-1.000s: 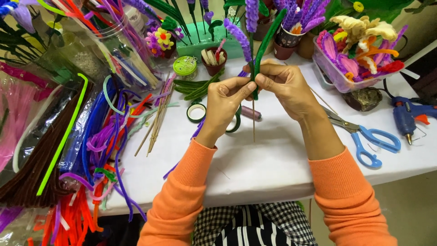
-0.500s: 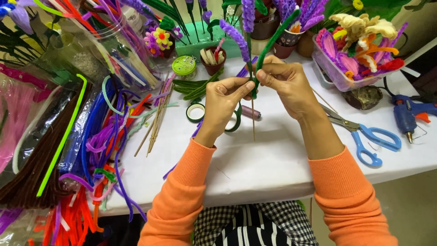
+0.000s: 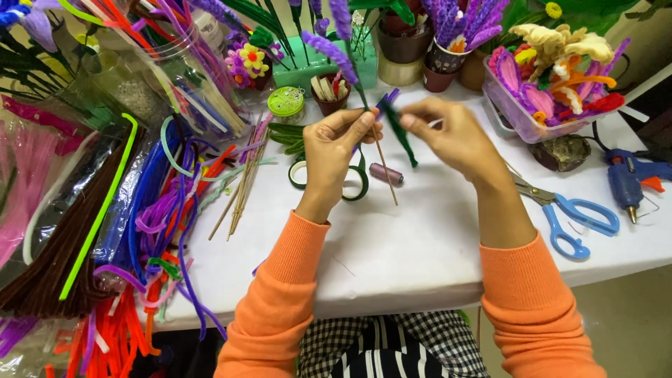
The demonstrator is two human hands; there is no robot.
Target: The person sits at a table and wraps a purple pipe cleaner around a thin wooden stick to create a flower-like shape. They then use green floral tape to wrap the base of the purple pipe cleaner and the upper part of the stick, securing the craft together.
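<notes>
My left hand (image 3: pixel 334 150) pinches a thin wooden stick (image 3: pixel 383 164) that carries a purple fuzzy flower spike (image 3: pixel 330 50) at its far end. My right hand (image 3: pixel 453 136) pinches a dark green pipe cleaner (image 3: pixel 400 131) right beside the stick, its free end hanging down and to the right. Both hands hover over the white table (image 3: pixel 420 245), fingertips a short gap apart. A purple pipe cleaner end (image 3: pixel 387 98) shows just behind the fingers. Orange sleeves cover both arms.
Rolls of green floral tape (image 3: pixel 348 183) and a small mauve thread spool (image 3: pixel 386 173) lie under the hands. Blue-handled scissors (image 3: pixel 568 213) and a blue glue gun (image 3: pixel 630 178) sit right. Piles of coloured pipe cleaners (image 3: pixel 140 210) fill the left; pots and a tray of finished flowers (image 3: pixel 546 77) stand behind.
The green pipe cleaner, earlier standing upright along the stick, now hangs down from my right hand. My hands have drawn slightly apart and the stick tilts more to the left.
</notes>
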